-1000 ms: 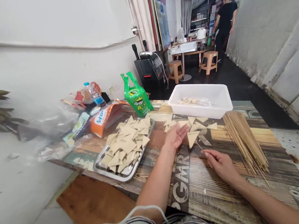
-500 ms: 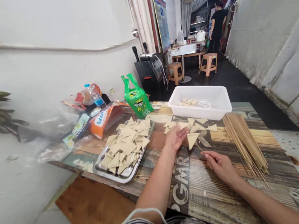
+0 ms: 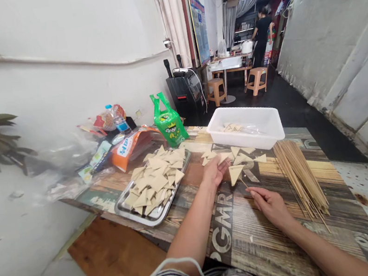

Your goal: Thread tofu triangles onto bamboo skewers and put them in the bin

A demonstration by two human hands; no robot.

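Note:
My right hand (image 3: 269,204) is closed in a pinch on a thin bamboo skewer (image 3: 244,183). On the skewer's far end is a pale, flat triangular food piece (image 3: 236,174), like sliced tofu, held just above the table. Left of it, my left hand (image 3: 215,171) has its palm turned up and its fingers stretched out. Its fingertips reach the near side of several loose triangles (image 3: 243,158); whether they touch one I cannot tell. To the left, a metal tray (image 3: 162,218) carries a heap of the same triangles.
A white plastic tub (image 3: 247,136) with a few skewered pieces stands at the table's far side. Loose bamboo skewers (image 3: 301,177) lie to the right. A green bag (image 3: 171,128), an orange package (image 3: 127,149) and a bottle (image 3: 119,120) stand behind the tray. Beyond, a person (image 3: 263,35) stands.
The skewer with its triangle has shifted slightly left in my right hand. My left hand's fingers have drawn slightly nearer the loose triangles. The person in the background has turned and moved slightly left.

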